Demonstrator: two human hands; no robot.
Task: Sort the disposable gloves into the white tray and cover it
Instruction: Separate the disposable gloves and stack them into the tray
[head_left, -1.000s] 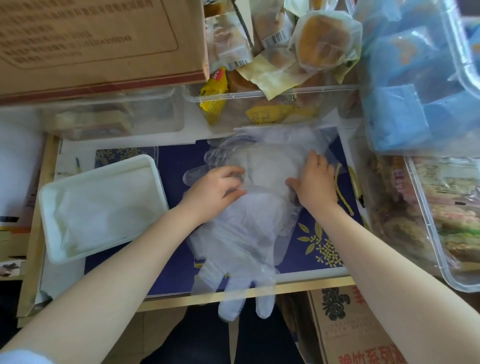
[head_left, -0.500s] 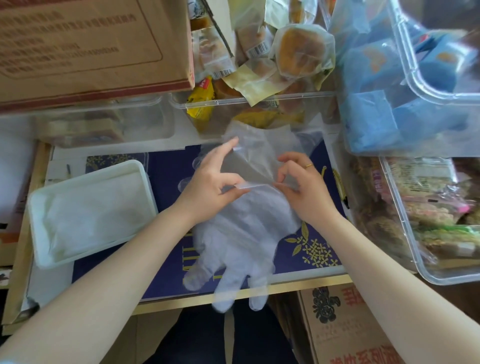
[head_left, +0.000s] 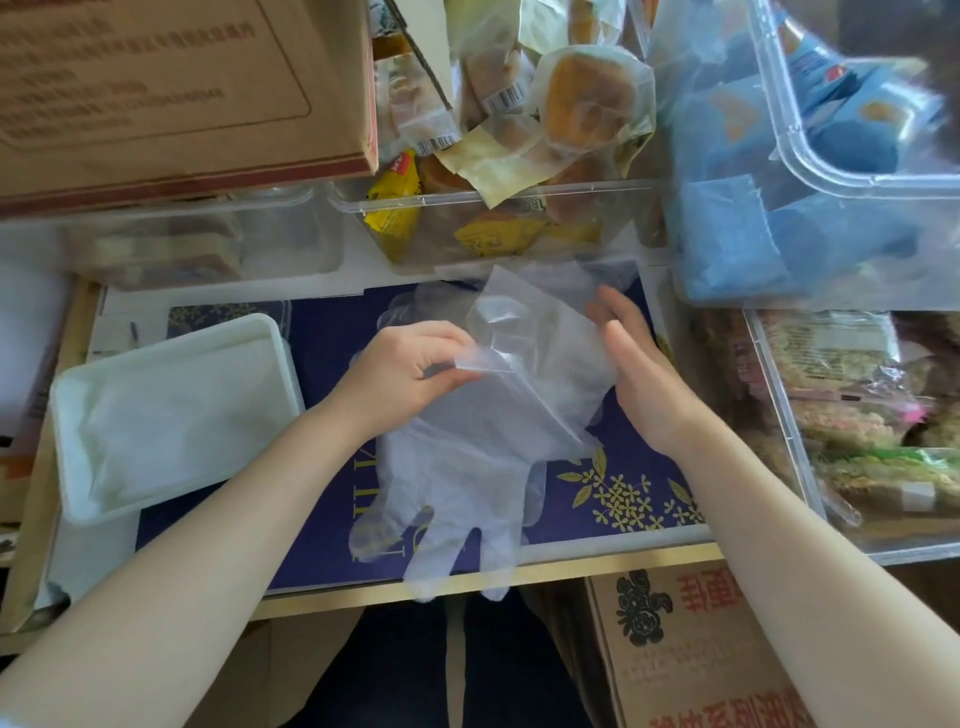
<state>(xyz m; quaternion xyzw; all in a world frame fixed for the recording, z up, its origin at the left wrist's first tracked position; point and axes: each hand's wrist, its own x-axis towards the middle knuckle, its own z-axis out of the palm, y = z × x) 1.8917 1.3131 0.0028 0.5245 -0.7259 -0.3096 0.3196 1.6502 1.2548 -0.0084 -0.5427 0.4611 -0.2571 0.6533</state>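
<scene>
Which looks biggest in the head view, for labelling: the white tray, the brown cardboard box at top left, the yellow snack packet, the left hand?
1. Brown cardboard box, partly cut off by the frame.
2. White tray.
3. Left hand, pinching a clear glove; nearer the camera, so unsure.
4. Yellow snack packet, partly hidden.

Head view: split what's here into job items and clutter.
Job: gloves, white tray, left hand, right hand.
Clutter: cardboard box, snack bins, blue packets, blue mat.
</scene>
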